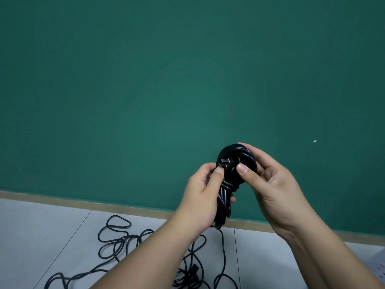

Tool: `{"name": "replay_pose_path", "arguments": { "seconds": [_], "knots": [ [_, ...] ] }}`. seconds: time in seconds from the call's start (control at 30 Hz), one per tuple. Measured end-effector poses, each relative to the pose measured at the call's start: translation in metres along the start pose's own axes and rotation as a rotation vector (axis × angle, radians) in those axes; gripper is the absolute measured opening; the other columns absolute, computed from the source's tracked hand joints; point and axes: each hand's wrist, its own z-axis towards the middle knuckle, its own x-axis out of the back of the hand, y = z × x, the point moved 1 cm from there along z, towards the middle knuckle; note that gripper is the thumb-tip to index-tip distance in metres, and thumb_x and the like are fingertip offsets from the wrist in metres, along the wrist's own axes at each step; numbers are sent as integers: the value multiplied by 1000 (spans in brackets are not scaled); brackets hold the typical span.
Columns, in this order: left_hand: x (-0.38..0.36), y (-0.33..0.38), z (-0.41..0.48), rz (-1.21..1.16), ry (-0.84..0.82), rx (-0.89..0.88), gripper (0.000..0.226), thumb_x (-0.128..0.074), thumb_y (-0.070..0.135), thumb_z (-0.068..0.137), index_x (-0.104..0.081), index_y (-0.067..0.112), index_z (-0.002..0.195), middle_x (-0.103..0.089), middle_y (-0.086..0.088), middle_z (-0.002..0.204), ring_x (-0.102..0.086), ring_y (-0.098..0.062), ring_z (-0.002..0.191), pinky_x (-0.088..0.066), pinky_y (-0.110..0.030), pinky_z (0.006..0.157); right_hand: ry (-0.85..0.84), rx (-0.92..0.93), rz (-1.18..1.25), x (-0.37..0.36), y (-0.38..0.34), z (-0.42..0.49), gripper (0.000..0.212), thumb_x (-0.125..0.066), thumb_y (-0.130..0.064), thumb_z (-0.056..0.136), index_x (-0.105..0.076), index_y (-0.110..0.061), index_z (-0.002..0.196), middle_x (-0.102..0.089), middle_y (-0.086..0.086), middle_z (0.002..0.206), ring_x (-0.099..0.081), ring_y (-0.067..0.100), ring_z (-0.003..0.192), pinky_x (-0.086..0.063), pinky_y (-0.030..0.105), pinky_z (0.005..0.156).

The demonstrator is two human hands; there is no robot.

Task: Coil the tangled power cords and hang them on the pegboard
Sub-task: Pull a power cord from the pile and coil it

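1. The left hand [203, 188] grips the coiled cord [233, 176], thumb pressing its plug [225, 163].
2. The right hand [270, 180] pinches the coil's top loops.
3. Risk: loosening either grip could let the loops spring apart onto the tangled cords [129, 243] below.

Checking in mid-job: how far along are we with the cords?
Done: one black cord looks coiled into a bundle, wrapped at its middle. In hand: the left hand and right hand both grip it, plug by the left thumb. Left: the tangled cords lie on the floor; nothing hung in view.
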Motion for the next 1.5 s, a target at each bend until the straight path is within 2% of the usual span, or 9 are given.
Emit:
{"name": "replay_pose_path", "arguments": {
  "seconds": [0.1, 0.27, 0.37, 0.53, 0.7, 0.87, 1.1, 1.3, 1.5],
  "knots": [
    [0, 0, 2, -9, -36, 43, 26, -51, 32, 111, -63, 9, 113, -75, -7, 84, -69, -30, 70, -52, -31, 57, -42, -11, -23, -2, -1, -2, 50, -72, -17, 92, -62, -18, 142, -74, 7, 130, -66, 20, 126, -45, 39, 112],
    [6, 1, 8, -30, -7, -15, 20, -54, 29, 109, -64, 14, 115, -75, -8, 88, -70, -28, 70, -53, -32, 58, 64, 59, 20, -15, -3, -11, 50, -71, 0, 94, -64, -18, 139, -76, 1, 128, -71, 16, 121, -55, 22, 98],
    [10, -3, 11, 22, 60, -113, 14, -52, 24, 111, -62, 15, 113, -76, -5, 90, -70, -25, 70, -57, -39, 66, 216, 105, -18, -20, -1, -13, 44, -79, -8, 91, -70, -25, 130, -69, 2, 130, -74, 20, 114, -56, 21, 95],
    [9, -7, 13, 124, 107, -231, 9, -53, 17, 110, -61, 15, 109, -76, 4, 91, -69, -12, 76, -57, -31, 71, 350, 487, -738, -19, 3, -17, 37, -81, -12, 87, -71, -27, 119, -53, -3, 118, -61, 18, 113, -55, 38, 90],
    [5, -9, 11, 213, 125, -255, 8, -54, 18, 109, -61, 19, 107, -71, 17, 87, -66, 1, 78, -52, -19, 70, 339, 538, -1079, -22, 11, -16, 44, -82, -20, 86, -73, -30, 128, -48, -2, 122, -49, 17, 112, -43, 24, 85],
    [3, -12, 9, 231, 96, -228, 4, -59, 24, 107, -61, 22, 104, -70, 7, 87, -63, -7, 80, -53, -30, 73, 368, 507, -1044, -22, 16, -12, 33, -87, -13, 79, -74, -21, 108, -47, 2, 123, -44, 20, 113, -32, 7, 94],
    [6, -10, 4, 123, 16, -121, 10, -60, 20, 107, -58, 10, 107, -63, 11, 81, -57, -5, 70, -48, -20, 63, 281, 753, -1155, -10, 18, -7, 20, -85, -7, 83, -77, -13, 101, -67, -2, 112, -51, 26, 101, -48, 40, 83],
    [11, -8, 4, 64, -27, -2, 18, -66, 27, 104, -54, 13, 108, -67, 1, 82, -57, -23, 68, -48, -33, 55, 213, 631, -1175, -9, 22, -7, 38, -86, -4, 79, -74, -20, 112, -69, -15, 102, -55, 19, 93, -50, 36, 76],
    [13, -16, 12, -14, 31, 90, 25, -60, 34, 107, -59, 19, 126, -75, 1, 109, -71, -12, 100, -58, -35, 86, 101, 721, -1162, -4, 23, -11, 26, -70, 7, 91, -75, -11, 109, -69, -3, 113, -65, 20, 104, -50, 24, 91]
  ]
}}
